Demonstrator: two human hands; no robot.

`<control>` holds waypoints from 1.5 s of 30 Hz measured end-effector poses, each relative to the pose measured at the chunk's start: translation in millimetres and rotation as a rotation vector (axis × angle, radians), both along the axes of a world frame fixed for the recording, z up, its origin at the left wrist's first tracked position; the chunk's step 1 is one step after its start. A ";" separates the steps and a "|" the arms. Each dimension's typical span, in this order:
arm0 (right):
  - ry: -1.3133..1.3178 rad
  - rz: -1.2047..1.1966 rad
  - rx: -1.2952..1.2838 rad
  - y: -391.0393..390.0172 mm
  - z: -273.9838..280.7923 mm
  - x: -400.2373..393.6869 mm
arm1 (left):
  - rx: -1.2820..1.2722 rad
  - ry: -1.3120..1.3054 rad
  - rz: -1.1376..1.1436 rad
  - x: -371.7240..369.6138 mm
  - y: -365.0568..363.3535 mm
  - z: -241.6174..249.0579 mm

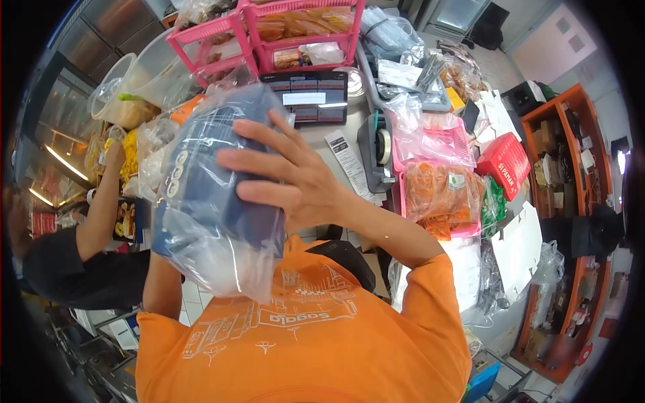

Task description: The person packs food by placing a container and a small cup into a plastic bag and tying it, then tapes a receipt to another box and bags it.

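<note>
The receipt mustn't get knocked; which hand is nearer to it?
Right. The right hand lies on the bagged box, left of the receipt; the left hand is hidden, its forearm running behind the box, farther left.

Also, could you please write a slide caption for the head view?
Right hand spread across a dark blue package in clear plastic, near a tablet and printed slip.
</note>
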State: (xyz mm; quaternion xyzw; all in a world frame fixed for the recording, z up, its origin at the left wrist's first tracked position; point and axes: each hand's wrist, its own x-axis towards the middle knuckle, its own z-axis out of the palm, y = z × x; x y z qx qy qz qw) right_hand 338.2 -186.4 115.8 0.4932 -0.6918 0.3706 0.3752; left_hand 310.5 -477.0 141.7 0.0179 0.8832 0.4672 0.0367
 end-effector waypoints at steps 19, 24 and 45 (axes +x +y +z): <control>-0.895 -0.597 0.184 265.9 -116.1 -208.0 | -0.024 -0.206 0.048 40.1 31.2 -188.0; -0.932 -0.639 0.438 232.9 -112.8 -226.0 | -0.123 0.207 0.062 53.8 94.4 -153.8; -0.323 0.003 1.033 -346.4 -58.9 -351.7 | -0.481 0.338 -0.631 -35.0 48.8 -191.7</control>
